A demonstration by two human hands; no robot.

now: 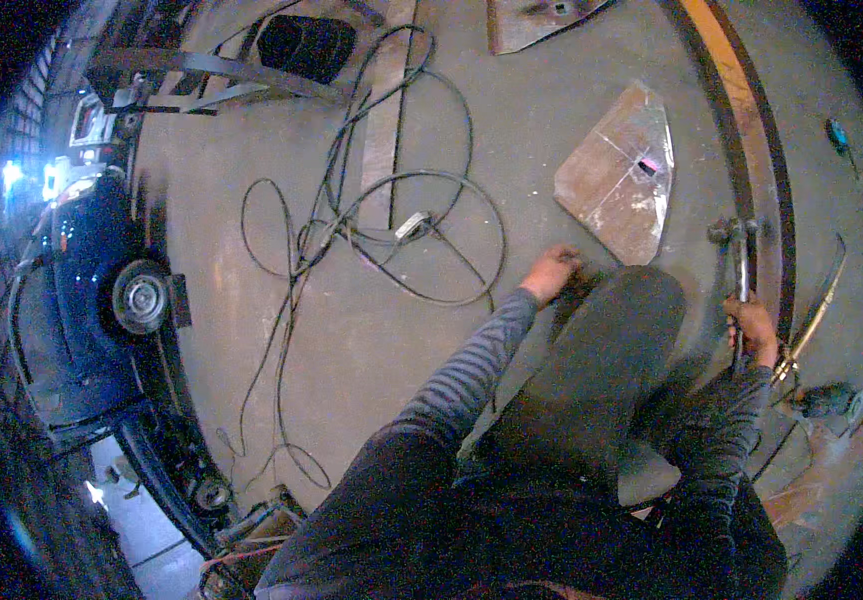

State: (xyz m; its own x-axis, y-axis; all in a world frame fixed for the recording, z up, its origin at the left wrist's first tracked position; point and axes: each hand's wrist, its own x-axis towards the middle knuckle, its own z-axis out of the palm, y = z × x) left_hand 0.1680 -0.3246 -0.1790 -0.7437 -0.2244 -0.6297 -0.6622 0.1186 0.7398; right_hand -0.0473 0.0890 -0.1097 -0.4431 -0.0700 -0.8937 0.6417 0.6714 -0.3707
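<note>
My right hand point(751, 325) is wrapped round the metal handle of what looks like a hammer point(741, 262). Its head lies at the far end, beside a long curved steel beam point(773, 190). Left of my bent knee, my left hand point(553, 273) is low over the floor with its fingers curled in; whether anything is in them is hidden. Just beyond that hand and the knee lies a flat, angular metal plate point(616, 175) with a small hole and pale lines across it.
Looped black cable point(501, 240) with a pale connector point(413, 226) covers the floor at left, partly over a flat metal strip point(383, 150). A second plate point(541, 22) lies far off. An angle grinder point(831, 401) and a brass-coloured torch point(809, 335) are at right. A dark vehicle point(76, 290) stands left.
</note>
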